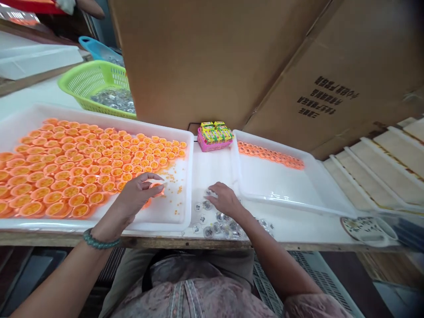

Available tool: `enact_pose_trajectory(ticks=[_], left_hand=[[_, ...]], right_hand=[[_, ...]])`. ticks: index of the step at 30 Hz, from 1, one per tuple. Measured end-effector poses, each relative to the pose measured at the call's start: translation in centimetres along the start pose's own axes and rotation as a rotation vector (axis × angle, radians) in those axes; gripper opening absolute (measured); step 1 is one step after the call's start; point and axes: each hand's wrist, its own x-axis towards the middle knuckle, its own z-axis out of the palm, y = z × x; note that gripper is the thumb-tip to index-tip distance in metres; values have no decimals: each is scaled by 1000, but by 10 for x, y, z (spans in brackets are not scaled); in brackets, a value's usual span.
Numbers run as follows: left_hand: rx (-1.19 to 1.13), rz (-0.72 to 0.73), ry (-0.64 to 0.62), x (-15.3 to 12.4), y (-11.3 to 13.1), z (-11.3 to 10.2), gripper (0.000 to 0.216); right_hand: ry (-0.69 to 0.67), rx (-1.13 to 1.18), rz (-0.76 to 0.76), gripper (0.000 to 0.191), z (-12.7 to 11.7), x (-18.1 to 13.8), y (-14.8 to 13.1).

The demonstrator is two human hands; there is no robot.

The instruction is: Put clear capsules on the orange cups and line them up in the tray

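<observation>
Orange plastic showed between the thumb and fingers of the left hand [130,198]: they pinched one orange cup [156,185] over the near right part of the left tray [191,176]. To its right, the right hand [228,201] had its fingers bent close among clear pieces [218,227] on the table [212,176]; I could not tell whether they gripped one.

The likeliest trouble was spilling. If the pinched cup tipped, or the left wrist brushed the filled cups [76,176] beside it, yellow bits [179,190] could have scattered; some already lay loose on the tray floor. The clear pieces sat close to the near edge, so a careless sweep of the right hand might have pushed a few off.

As for counts, there were two white trays, the right tray [281,185] bearing a far band of orange pieces [271,155] too tightly packed to number. The filled cups ran to many dozens, overlapping too much for an exact figure. At least five clear pieces lay apart on the left of their heap; the rest could not be separated. Beyond stood one green basket [99,66], one blue container [91,44] and one pink basket [215,146].
</observation>
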Motion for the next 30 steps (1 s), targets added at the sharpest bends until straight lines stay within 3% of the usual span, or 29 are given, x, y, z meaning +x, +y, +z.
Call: enact_pose_trajectory(ticks=[3, 7, 12, 14, 18, 25, 30], left_hand=[[15, -34, -8, -1, 9, 5, 58], [-36, -90, -23, 0, 11, 9, 44], [-14, -124, -35, 8, 4, 6, 42], [-1, -123, -9, 10, 2, 3, 45], [-118, -132, -12, 10, 1, 1, 44], [-464, -184, 16, -6, 8, 7, 27], [-589, -190, -17, -16, 8, 7, 22]], right_hand=[[-20, -62, -54, 14, 2, 11, 4], [30, 14, -61, 19, 9, 16, 7], [78, 566, 212, 12, 10, 12, 5], [60, 859, 302, 21, 4, 8, -2], [91, 1204, 278, 32, -15, 4, -26], [137, 1247, 101, 17, -31, 19, -69], [56, 1247, 197, 19, -26, 34, -96]])
